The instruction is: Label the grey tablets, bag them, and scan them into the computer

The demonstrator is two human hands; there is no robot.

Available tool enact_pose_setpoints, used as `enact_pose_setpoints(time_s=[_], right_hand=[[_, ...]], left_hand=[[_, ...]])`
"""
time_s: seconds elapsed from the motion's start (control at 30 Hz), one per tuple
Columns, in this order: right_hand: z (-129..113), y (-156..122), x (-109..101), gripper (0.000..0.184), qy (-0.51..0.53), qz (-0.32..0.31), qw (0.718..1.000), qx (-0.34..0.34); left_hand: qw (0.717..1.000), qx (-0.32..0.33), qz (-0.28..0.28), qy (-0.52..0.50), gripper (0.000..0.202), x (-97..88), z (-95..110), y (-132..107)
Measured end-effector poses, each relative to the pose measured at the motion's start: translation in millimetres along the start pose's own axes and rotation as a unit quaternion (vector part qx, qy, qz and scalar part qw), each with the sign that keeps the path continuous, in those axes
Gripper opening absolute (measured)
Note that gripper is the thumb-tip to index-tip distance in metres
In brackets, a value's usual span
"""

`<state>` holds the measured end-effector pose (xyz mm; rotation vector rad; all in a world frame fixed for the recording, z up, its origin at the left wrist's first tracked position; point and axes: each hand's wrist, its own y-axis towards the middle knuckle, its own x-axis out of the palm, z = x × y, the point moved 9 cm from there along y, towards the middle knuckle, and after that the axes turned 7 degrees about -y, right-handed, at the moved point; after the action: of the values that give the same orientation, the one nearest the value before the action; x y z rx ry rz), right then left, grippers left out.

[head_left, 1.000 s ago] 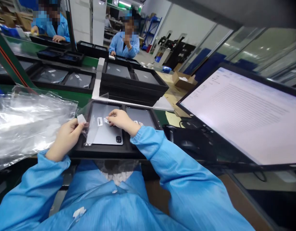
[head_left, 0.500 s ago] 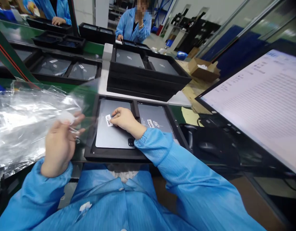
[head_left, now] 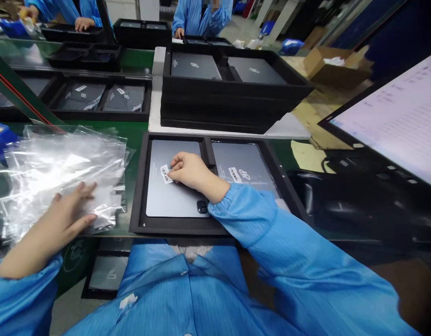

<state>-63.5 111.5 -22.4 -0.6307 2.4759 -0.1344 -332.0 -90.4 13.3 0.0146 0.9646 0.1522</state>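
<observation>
A grey tablet (head_left: 180, 198) lies back side up in the left compartment of a black tray (head_left: 137, 219). On its back is a white barcode sticker (head_left: 165, 174). My right hand (head_left: 191, 170) is closed in a pinch at the sticker's right edge; its fingertips are partly hidden. A second tablet (head_left: 243, 158) in the right compartment has a clear film over it and a barcode sticker (head_left: 234, 175). My left hand (head_left: 69, 210) rests, fingers spread, on a pile of clear plastic bags (head_left: 61, 163) left of the tray.
Behind the tray stands a stack of black trays (head_left: 215, 105) with tablets in the top one. A monitor (head_left: 397, 112), a yellow paper (head_left: 309, 156) and a cardboard box (head_left: 332, 70) are at right. Two co-workers in blue are across the bench.
My left hand has come down onto the plastic bags; the whitish, see-through piece at its fingers before no longer shows there. My right hand stays at the sticker. The camera view has shifted.
</observation>
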Motion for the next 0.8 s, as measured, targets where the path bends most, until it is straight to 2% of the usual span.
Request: enact_pose_setpoints(time_s=[0.07,0.1,0.17,0.23,0.3,0.37,0.47,0.53,0.6,0.67,0.73,0.8], right_hand=[[-1,0,1,0.030,-0.005,-0.002,1.000,-0.005],[-2,0,-1,0.029,-0.003,-0.001,1.000,-0.012],[-5,1,-10,0.026,0.008,0.017,0.999,-0.036],[-6,3,-31,0.022,0.026,0.064,0.995,-0.072],[-3,5,-59,0.020,0.033,0.131,0.985,-0.104],[7,6,-88,0.018,0.031,0.195,0.974,-0.110],[29,8,-116,0.019,0.054,0.239,0.967,-0.076],[41,8,-124,0.021,0.083,0.237,0.967,-0.052],[48,7,-129,0.022,0.102,0.236,0.966,-0.037],[49,5,-133,0.021,0.102,0.250,0.962,-0.035],[46,4,-136,0.019,0.087,0.272,0.957,-0.044],[40,3,-132,0.016,0.065,0.284,0.955,-0.051]], left_hand=[[0.995,-0.010,-0.065,0.072,0.060,11.4,1,3],[0.993,-0.006,-0.080,0.089,0.063,13.0,8,6],[0.989,0.047,-0.101,0.095,0.063,17.5,44,17],[0.976,0.141,-0.142,0.080,0.055,35.8,100,31],[0.942,0.246,-0.216,0.077,0.044,73.8,159,46],[0.902,0.339,-0.254,0.089,0.038,115.6,204,65],[0.847,0.431,-0.287,0.122,0.035,171.1,234,90],[0.827,0.464,-0.288,0.129,0.035,189.4,240,99],[0.822,0.481,-0.277,0.127,0.040,191.9,242,103],[0.823,0.487,-0.266,0.123,0.045,184.2,244,103],[0.825,0.499,-0.240,0.113,0.050,167.8,247,102],[0.831,0.526,-0.167,0.077,0.054,139.3,250,100]])
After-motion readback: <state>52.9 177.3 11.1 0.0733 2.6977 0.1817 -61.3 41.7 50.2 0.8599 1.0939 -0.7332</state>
